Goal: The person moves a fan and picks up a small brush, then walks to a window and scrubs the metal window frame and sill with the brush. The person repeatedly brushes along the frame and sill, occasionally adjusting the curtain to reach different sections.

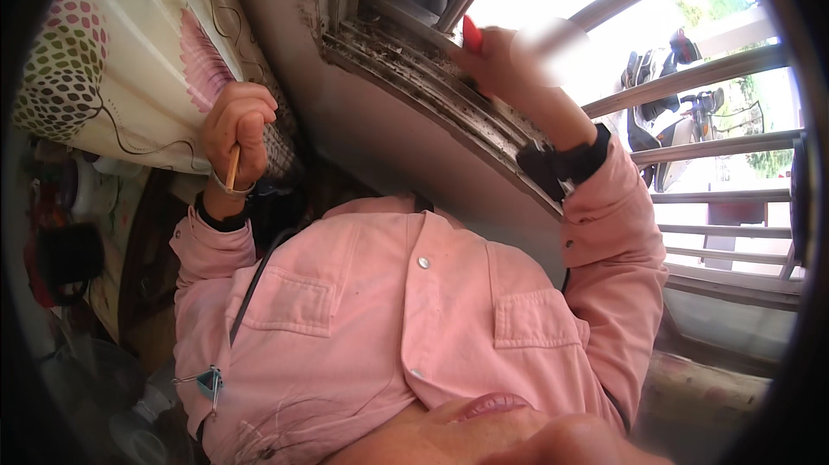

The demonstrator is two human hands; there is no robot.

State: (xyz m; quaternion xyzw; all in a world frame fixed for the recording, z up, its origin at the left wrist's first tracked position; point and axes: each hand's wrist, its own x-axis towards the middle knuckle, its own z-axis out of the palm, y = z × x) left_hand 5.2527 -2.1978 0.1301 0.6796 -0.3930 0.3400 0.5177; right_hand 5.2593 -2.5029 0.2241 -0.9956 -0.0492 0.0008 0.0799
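My left hand [235, 132] is closed in a fist around a thin wooden stick [232, 168], whose end sticks out below the fingers. It is raised in front of the patterned curtain. My right hand [499, 63] reaches up to the window, its fingers closed on a small red thing [471, 35]. That red piece shows only in part, so its kind cannot be made out. Just beneath this hand runs the window track [432, 76], speckled with dark dirt and crumbs. A pale blur hides the area beside my right hand.
Metal bars [691, 85] cross the window on the right, with parked scooters [665, 111] outside. A cream curtain [147, 42] with printed leaves and dots hangs at left. Clear plastic containers [138, 430] stand at lower left. A small clip [209, 381] hangs on my pink jacket.
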